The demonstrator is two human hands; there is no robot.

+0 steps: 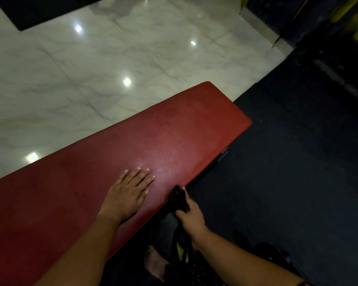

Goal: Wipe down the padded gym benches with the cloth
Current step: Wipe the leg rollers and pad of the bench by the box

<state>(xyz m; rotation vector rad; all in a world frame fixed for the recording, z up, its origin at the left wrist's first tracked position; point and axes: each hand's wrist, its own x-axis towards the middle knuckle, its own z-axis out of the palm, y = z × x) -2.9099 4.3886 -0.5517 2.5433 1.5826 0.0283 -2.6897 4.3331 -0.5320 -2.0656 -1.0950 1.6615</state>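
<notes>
Downward view onto a long, dark red padded bench [132, 145] with a vinyl sheen, running on a slant from lower left to a rounded end at upper right. Left hand [126, 195] laid palm down on the bench top, fingers straight and slightly spread, gripping nothing, fingertips pointing toward the far end. Right hand [191, 218] just off the bench's near long edge, fingers and thumb curled tightly round a bunched black cloth [179, 198]. Cloth standing up out of the fist, its upper end right at the rim of the padding, near the left hand but apart from it; actual contact with the rim hard to make out in the dim light. More dark fabric with a yellow patch below the right wrist, too dim to identify. Beyond the bench, glossy white marble-veined tile floor [91, 69] dotted with bright reflections of lights. On the near and right side, dark rubber mat flooring [298, 162], meeting the tiles close to the bench's far end. Blurred black and yellow equipment [349, 27] in the far upper right corner; a black rectangular slab [39, 11] at upper left.
</notes>
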